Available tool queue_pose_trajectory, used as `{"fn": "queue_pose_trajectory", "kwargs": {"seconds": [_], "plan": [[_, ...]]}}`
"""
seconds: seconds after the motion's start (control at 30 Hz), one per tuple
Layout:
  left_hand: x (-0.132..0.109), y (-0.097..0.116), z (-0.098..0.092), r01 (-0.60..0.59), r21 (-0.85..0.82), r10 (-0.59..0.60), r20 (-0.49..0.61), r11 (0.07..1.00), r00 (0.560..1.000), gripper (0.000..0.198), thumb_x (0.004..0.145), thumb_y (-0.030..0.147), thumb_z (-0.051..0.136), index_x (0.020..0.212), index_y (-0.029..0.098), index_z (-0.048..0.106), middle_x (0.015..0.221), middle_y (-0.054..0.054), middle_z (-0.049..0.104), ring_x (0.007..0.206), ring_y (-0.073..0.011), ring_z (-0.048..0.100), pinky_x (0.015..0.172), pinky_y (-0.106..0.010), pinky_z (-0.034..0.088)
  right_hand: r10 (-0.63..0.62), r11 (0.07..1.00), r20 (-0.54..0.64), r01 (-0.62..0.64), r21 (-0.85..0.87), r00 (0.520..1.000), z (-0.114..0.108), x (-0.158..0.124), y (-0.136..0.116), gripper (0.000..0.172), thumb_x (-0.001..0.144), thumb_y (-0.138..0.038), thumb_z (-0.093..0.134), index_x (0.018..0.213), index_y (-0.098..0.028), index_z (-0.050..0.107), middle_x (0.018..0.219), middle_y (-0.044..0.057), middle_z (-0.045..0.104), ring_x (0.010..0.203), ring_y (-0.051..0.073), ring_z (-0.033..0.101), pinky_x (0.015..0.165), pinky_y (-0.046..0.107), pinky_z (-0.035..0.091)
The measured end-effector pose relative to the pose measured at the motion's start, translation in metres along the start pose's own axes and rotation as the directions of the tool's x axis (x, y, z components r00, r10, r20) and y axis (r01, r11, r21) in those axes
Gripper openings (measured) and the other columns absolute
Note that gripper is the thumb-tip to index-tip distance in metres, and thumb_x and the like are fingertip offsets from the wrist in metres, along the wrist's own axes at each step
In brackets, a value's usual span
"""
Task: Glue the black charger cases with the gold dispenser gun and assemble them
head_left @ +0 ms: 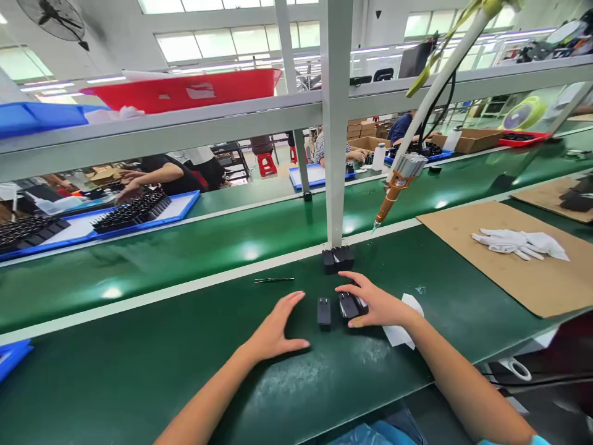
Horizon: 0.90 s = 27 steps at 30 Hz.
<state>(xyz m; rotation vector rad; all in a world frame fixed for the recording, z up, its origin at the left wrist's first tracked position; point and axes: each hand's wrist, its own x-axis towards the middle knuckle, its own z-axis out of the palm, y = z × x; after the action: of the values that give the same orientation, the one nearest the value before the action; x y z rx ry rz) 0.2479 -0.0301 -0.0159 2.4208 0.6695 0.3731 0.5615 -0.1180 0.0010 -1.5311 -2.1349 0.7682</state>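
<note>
**Fingers spread on your left hand, your right hand curved around black adapters**

Your left hand has thumb and fingers wide apart, palm turned inward, just beside a single black adapter but with a gap between them. That piece sits alone on the green bench, between your two hands, its two metal prongs showing near the far end. Your right hand arches over the small group next to it, thumb on the near side and fingers on the far side; whether it is gripping them or only resting there, you cannot tell from this view, since the hand hides part of the group.

Beyond your hands, more adapters stand in a row at the foot of the white post. A thin dark tool lies past your left fingertips. White paper lies partly under your right wrist. Farther right, a white glove rests on a brown board, and an orange screwdriver hangs tip down above the bench. Across the bench, a co-worker's arm reaches over a blue tray with rows of black parts.
</note>
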Motion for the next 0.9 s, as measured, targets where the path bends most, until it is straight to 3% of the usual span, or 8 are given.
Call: {"fn": "queue_pose_trajectory", "kwargs": {"seconds": [0.07, 0.2, 0.37, 0.5, 0.63, 0.8, 0.9], "plan": [[0.026, 0.009, 0.02, -0.039, -0.085, 0.041, 0.025, 0.996, 0.999, 0.099, 0.07, 0.053, 0.078, 0.15, 0.023, 0.027, 0.152, -0.014, 0.037, 0.14, -0.0306, 0.038, 0.116, -0.05, 0.032, -0.002, 1.0, -0.006, 0.002, -0.01, 1.0, 0.003, 0.001, 0.0, 0.073, 0.071, -0.053, 0.075, 0.135, -0.026, 0.051, 0.159, 0.01, 0.022, 0.144, 0.03, 0.029, 0.116, 0.044, 0.033], [0.054, 0.012, 0.041, -0.04, -0.214, 0.044, 0.014, 0.976, 0.999, 0.086, 0.069, 0.047, 0.08, 0.141, 0.024, 0.04, 0.137, -0.011, 0.055, 0.124, -0.0284, 0.054, 0.108, -0.046, 0.041, -0.018, 0.999, -0.023, 0.018, -0.039, 1.0, 0.01, 0.002, 0.0, 0.072, 0.073, -0.051, 0.073, 0.135, -0.023, 0.051, 0.156, 0.013, 0.029, 0.138, 0.03, 0.04, 0.113, 0.044, 0.038], [0.052, 0.012, 0.042, -0.008, -0.273, 0.001, -0.025, 0.962, 1.0, 0.082, 0.065, 0.044, 0.082, 0.136, 0.023, 0.045, 0.132, -0.01, 0.059, 0.119, -0.0275, 0.058, 0.105, -0.043, 0.044, -0.062, 0.995, -0.053, 0.057, -0.085, 0.997, 0.02, 0.007, -0.006, 0.07, 0.075, -0.051, 0.07, 0.134, -0.019, 0.052, 0.147, 0.015, 0.043, 0.132, 0.03, 0.048, 0.109, 0.043, 0.043], [0.047, 0.012, 0.043, -0.02, -0.291, 0.009, -0.041, 0.956, 0.999, 0.076, 0.066, 0.041, 0.08, 0.133, 0.022, 0.049, 0.132, -0.01, 0.059, 0.118, -0.0274, 0.058, 0.104, -0.041, 0.045, -0.077, 0.995, -0.077, 0.071, -0.076, 0.994, 0.029, 0.01, -0.013, 0.068, 0.076, -0.055, 0.067, 0.133, -0.02, 0.053, 0.145, 0.015, 0.046, 0.129, 0.03, 0.051, 0.106, 0.043, 0.045], [0.048, 0.008, 0.047, 0.01, -0.302, -0.023, -0.04, 0.953, 0.999, 0.091, 0.064, 0.04, 0.081, 0.142, 0.022, 0.039, 0.138, -0.012, 0.055, 0.123, -0.0303, 0.055, 0.108, -0.044, 0.042, -0.056, 0.996, -0.097, 0.049, -0.078, 0.994, 0.035, 0.01, -0.014, 0.074, 0.078, -0.06, 0.063, 0.141, -0.025, 0.046, 0.15, 0.015, 0.04, 0.132, 0.031, 0.048, 0.107, 0.045, 0.045], [0.05, 0.005, 0.05, -0.04, -0.283, 0.03, -0.039, 0.958, 0.999, 0.106, 0.066, 0.044, 0.079, 0.152, 0.023, 0.021, 0.14, -0.014, 0.054, 0.124, -0.0313, 0.056, 0.106, -0.046, 0.044, -0.145, 0.979, -0.218, 0.108, -0.174, 0.965, 0.043, 0.011, -0.011, 0.08, 0.08, -0.059, 0.063, 0.149, -0.029, 0.036, 0.156, 0.012, 0.034, 0.144, 0.035, 0.03, 0.115, 0.055, 0.034], [0.051, 0.002, 0.051, -0.047, -0.315, 0.038, -0.035, 0.948, 0.999, 0.115, 0.066, 0.045, 0.079, 0.155, 0.022, 0.01, 0.138, -0.015, 0.055, 0.122, -0.0317, 0.057, 0.104, -0.047, 0.045, -0.186, 0.964, -0.259, 0.125, -0.233, 0.948, 0.048, 0.015, -0.01, 0.075, 0.081, -0.057, 0.062, 0.147, -0.029, 0.04, 0.151, 0.011, 0.042, 0.141, 0.035, 0.035, 0.114, 0.055, 0.036]]}}
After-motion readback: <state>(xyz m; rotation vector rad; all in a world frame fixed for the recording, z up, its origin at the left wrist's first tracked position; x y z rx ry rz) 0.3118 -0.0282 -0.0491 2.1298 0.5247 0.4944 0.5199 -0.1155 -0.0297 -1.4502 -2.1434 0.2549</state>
